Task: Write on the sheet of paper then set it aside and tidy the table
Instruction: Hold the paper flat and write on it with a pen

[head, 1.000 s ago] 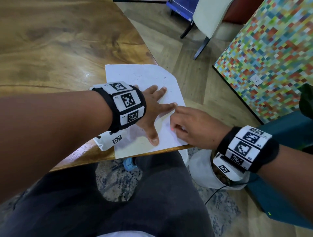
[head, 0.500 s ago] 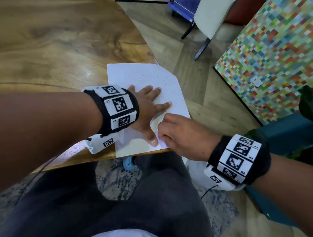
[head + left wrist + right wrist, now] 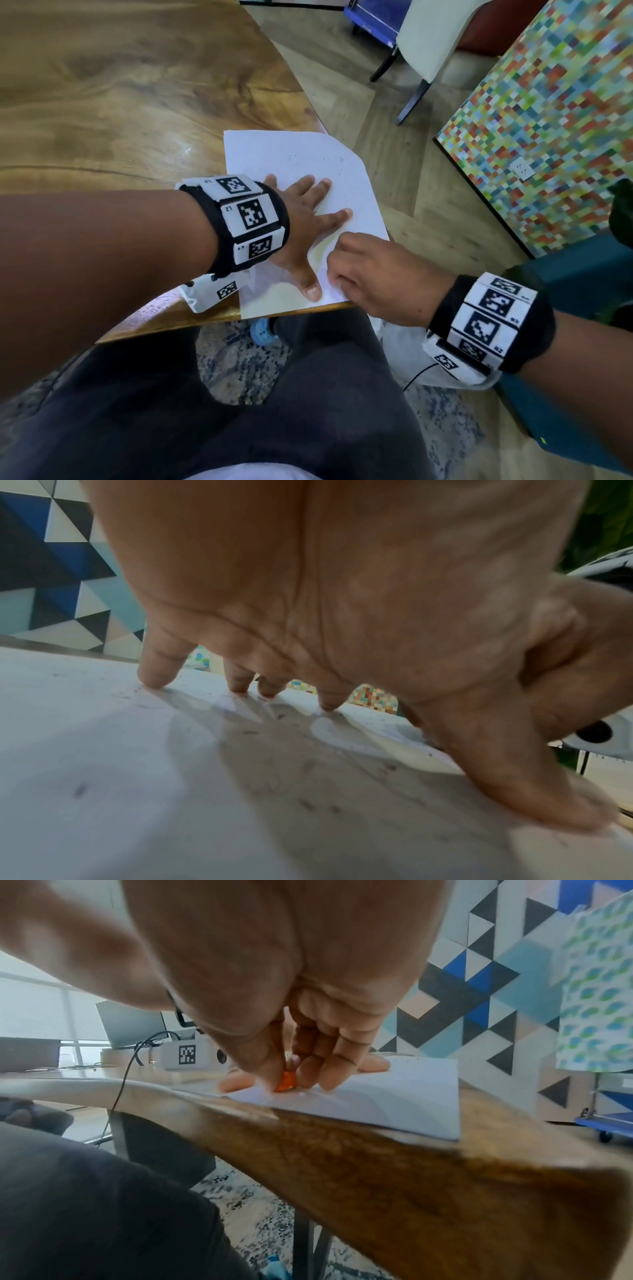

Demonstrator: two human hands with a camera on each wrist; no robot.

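A white sheet of paper (image 3: 294,161) lies at the near right corner of the wooden table (image 3: 120,102), its right edge overhanging. My left hand (image 3: 301,222) lies flat on it, fingers spread, thumb pointing toward me; in the left wrist view the fingertips (image 3: 154,680) press the speckled paper (image 3: 103,750). My right hand (image 3: 359,267) sits just right of the left thumb. In the right wrist view, this right hand (image 3: 298,1069) pinches a small orange object (image 3: 286,1084) against the paper (image 3: 394,1096). What the orange object is cannot be told.
The table's edge (image 3: 377,1164) runs just under the sheet, above my dark-trousered legs (image 3: 308,394). A white chair (image 3: 428,41), a blue cart (image 3: 370,20) and a multicoloured mosaic panel (image 3: 548,120) stand on the floor to the right. A teal seat (image 3: 582,274) is beside me.
My right hand has slid a little left and toward me across the paper, closing on the left thumb. The left hand stays flat on the sheet.
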